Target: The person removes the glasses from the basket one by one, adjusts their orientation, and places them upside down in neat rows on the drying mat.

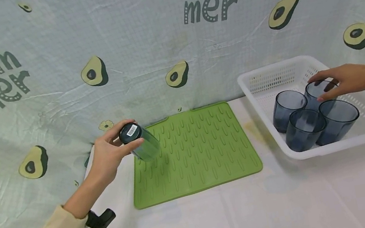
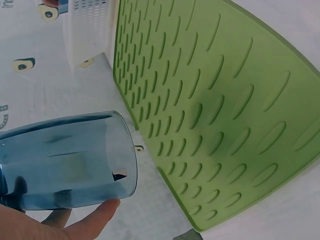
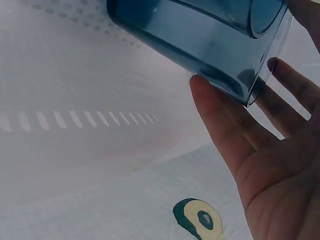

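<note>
My left hand [image 1: 107, 151] grips a blue-tinted drinking glass [image 1: 149, 146] near its base. The glass is tilted mouth-down over the left part of a green ridged mat [image 1: 205, 146], and a white barcode label shows on its upturned base. At the right, my right hand [image 1: 350, 77] reaches into a white plastic basket [image 1: 345, 145] and holds the rearmost glass [image 1: 312, 98] by its rim. In the right wrist view, fingertips [image 3: 202, 87] press the outside of that glass, with part of the thumb at the upper right edge.
Other blue glasses [image 1: 303, 130] stand upright, crowded together beside the held one in the basket's left half. A white cloth [image 1: 199, 223] covers the table. Behind it hangs a sheet [image 1: 134, 38] printed with avocados and lettering.
</note>
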`<state>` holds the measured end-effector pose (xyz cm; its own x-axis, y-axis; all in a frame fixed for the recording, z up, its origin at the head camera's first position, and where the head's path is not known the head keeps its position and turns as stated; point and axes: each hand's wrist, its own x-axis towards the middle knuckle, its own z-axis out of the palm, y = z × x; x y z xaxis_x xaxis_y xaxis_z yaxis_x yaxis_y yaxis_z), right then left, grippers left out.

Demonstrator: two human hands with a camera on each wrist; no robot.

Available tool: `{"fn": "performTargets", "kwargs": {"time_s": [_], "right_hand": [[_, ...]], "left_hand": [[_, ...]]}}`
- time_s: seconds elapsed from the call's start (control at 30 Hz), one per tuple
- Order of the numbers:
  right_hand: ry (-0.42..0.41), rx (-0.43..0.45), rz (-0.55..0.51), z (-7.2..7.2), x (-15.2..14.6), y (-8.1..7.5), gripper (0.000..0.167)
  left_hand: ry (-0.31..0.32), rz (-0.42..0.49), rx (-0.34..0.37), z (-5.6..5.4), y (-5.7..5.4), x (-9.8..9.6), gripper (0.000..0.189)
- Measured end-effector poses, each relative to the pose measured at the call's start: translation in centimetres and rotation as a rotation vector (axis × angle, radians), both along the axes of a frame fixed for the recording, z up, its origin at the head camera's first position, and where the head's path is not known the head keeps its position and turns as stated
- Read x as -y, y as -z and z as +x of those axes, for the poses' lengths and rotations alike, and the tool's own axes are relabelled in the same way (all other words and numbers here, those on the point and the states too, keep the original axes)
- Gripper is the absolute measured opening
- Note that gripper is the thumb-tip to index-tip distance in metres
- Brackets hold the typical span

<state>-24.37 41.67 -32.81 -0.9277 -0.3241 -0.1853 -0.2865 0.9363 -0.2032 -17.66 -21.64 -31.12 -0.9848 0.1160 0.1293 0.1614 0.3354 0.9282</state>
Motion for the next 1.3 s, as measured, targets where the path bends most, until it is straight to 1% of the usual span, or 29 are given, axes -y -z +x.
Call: {"fn": "performTargets", "kwargs": {"time_s": [0.1,0.2,0.33,0.4,0.5,0.63,0.8,0.9,1.3], "right_hand": [[-0.028,-0.001,-0.028,-0.1,0.0,-0.2,0.073],[-0.075,-0.012,-0.086,-0.1,-0.4,-0.2,0.069],[-0.139,-0.035,-0.154,-0.2,-1.3,0.2,0.065],[-0.150,-0.032,-0.181,-0.2,-1.6,0.5,0.065],[-0.128,-0.001,-0.209,-0.1,-1.8,0.8,0.066],[-0.065,0.008,-0.179,-0.2,-1.6,0.9,0.071],[-0.014,0.022,-0.130,-0.4,-1.6,0.8,0.082],[0.012,0.033,-0.113,-0.5,-1.7,0.9,0.085],[0.035,0.052,-0.127,-1.3,-2.3,1.3,0.085]], "left_hand": [[0.000,0.001,0.009,0.0,0.2,0.0,0.056],[0.003,0.007,0.016,-0.1,0.4,0.0,0.056],[0.003,0.011,0.016,-0.2,0.6,0.0,0.057],[-0.001,0.011,0.018,-0.3,0.7,0.1,0.057],[-0.008,0.011,0.023,-0.5,0.9,0.1,0.058],[-0.022,0.005,0.025,-0.7,1.0,0.3,0.060],[-0.032,0.001,0.029,-1.0,1.3,0.7,0.062],[-0.033,-0.002,0.029,-1.1,1.5,0.9,0.063],[-0.052,-0.011,0.038,-1.8,2.2,1.0,0.062]]}}
